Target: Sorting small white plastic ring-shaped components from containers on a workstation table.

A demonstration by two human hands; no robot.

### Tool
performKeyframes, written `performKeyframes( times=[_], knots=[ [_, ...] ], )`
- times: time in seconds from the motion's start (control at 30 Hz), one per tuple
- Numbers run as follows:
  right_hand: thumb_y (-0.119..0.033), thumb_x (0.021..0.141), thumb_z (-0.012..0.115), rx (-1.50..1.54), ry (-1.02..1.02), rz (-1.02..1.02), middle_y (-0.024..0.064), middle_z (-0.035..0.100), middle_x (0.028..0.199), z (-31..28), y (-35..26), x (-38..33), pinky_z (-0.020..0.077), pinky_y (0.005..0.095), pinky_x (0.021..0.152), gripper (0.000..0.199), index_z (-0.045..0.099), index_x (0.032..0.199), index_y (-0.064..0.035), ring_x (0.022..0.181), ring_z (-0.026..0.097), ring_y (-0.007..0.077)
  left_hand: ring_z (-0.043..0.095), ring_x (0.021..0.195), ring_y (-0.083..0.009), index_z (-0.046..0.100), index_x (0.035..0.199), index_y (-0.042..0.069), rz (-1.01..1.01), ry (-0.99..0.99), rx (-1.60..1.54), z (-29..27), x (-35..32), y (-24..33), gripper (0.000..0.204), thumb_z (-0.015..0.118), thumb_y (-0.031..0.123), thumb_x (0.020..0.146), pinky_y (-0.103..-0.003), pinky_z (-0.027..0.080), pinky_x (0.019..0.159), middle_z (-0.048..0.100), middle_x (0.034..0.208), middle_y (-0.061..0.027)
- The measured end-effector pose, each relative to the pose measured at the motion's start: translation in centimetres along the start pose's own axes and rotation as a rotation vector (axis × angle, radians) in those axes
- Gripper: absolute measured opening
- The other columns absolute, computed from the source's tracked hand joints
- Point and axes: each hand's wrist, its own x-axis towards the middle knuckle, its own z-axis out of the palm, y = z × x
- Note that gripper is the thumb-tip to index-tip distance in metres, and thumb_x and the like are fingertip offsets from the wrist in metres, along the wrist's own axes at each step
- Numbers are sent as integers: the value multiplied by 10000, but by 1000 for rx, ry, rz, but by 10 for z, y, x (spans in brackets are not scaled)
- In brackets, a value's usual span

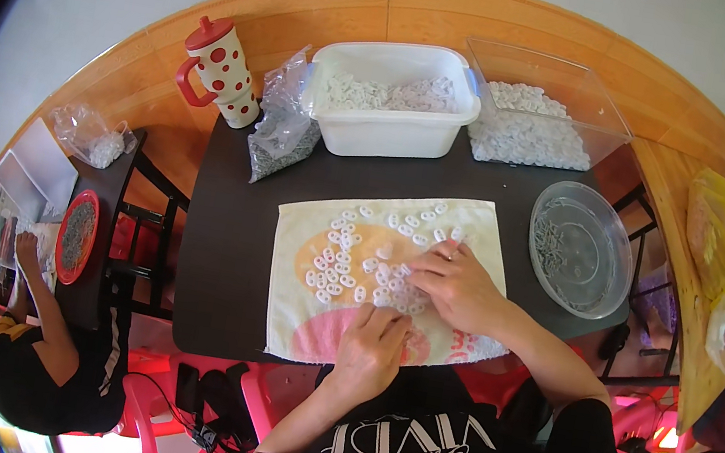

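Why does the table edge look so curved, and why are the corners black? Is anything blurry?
In the head view the fisheye lens bends the wooden table edge into an arc and leaves black corners. The centre is sharp: left hand, right hand and the small white rings on the cloth read clearly. Light is soft, shadows faint. Toward the rim, the yellow bag smears.

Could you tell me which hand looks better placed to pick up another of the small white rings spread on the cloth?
Probably the right hand: it rests directly on the white rings scattered over the cloth, fingertips among them. The left hand lies nearer the cloth's lower edge, just below the rings.
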Motion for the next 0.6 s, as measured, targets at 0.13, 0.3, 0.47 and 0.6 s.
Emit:
performKeyframes(
  times=[0.13,0.3,0.47,0.6],
  knots=[
    [18,745,647,68,76,58,77,670,1034,-13,8,-8,467,418,863,196,688,926,-45,936,602,302,558,810,-321,680,971,-21,2,1,-27,-1,-2,-1,251,694,-56,723,-394,489,690,621,940,-133],
    [27,769,648,117,90,126,83,667,954,-18,8,3,488,407,809,155,673,913,-24,864,621,301,558,809,-322,677,972,-27,14,5,-37,-2,-3,-3,259,685,-65,715,-395,491,689,619,939,-133],
    [22,771,653,89,77,39,88,664,927,-5,3,24,492,398,799,138,672,898,-28,865,620,306,584,806,-324,683,969,-24,50,23,-85,-3,-6,-2,262,689,-61,710,-393,501,690,627,933,-137],
    [26,742,650,168,48,34,74,670,914,-1,5,27,497,398,794,179,676,905,-44,868,621,301,595,792,-320,691,959,-22,46,52,-72,-14,-13,3,250,702,-56,712,-393,504,684,631,918,-134]
  ],
)
